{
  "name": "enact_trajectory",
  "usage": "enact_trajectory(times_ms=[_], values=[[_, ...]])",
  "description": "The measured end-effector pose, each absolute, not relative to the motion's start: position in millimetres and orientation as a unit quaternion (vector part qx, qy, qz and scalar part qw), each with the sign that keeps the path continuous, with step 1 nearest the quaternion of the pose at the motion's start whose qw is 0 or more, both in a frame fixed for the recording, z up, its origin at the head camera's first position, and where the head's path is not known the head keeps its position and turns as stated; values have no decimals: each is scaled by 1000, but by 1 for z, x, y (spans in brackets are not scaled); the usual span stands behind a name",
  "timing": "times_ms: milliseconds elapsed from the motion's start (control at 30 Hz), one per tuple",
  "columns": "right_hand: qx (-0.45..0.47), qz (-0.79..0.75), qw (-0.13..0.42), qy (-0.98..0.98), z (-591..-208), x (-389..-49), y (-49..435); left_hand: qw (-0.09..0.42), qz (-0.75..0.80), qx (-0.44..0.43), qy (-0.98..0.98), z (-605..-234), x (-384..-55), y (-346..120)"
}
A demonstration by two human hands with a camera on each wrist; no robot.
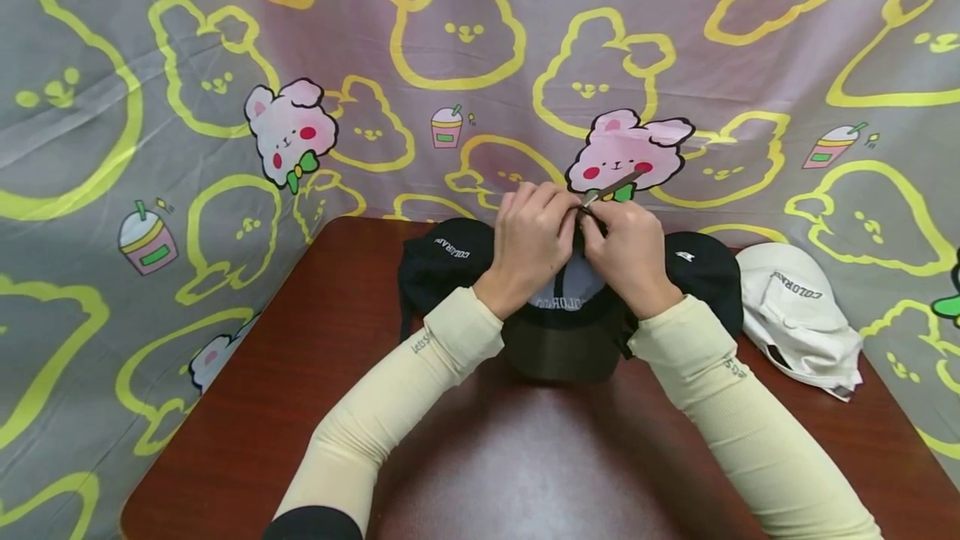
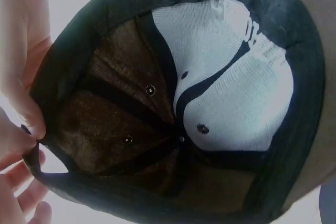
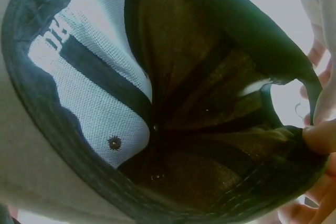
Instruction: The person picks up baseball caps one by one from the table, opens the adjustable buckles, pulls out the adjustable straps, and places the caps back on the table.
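A dark brown baseball cap [image 1: 558, 352] is held up in the middle, its inside facing me and its brim hanging low. My left hand [image 1: 528, 240] pinches the cap's back edge from the left. Close beside it, my right hand [image 1: 630, 252] pinches the same back edge from the right. A brown strap end [image 1: 626, 184] sticks out above the fingers, with a small metal clasp [image 1: 590, 199] at its base. White mesh lining [image 2: 239, 100] and dark seam tape show inside the crown in both wrist views. The fingertips partly hide the strap's fastening.
On the reddish-brown table [image 1: 240, 432], a black cap [image 1: 448, 261] lies left of the hands. Another black cap [image 1: 705, 282] and a white cap [image 1: 798, 307] lie to the right. A patterned curtain [image 1: 495, 32] hangs along the back and left.
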State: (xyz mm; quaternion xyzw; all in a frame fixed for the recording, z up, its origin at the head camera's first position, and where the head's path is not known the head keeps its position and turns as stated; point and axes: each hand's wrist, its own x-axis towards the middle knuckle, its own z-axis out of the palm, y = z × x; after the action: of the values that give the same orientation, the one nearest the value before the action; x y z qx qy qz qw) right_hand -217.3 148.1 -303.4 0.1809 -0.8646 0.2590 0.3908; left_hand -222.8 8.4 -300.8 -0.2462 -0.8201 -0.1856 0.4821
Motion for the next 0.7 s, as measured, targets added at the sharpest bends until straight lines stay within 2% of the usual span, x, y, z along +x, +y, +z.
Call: enact_trajectory(times_ms=[233, 700], values=[[176, 262, 383, -868, -305, -218, 147, 476, -178, -258, -822, -302, -226, 6], [162, 250, 406, -864, -304, -225, 150, 479, -190, -255, -818, -309, -220, -4]])
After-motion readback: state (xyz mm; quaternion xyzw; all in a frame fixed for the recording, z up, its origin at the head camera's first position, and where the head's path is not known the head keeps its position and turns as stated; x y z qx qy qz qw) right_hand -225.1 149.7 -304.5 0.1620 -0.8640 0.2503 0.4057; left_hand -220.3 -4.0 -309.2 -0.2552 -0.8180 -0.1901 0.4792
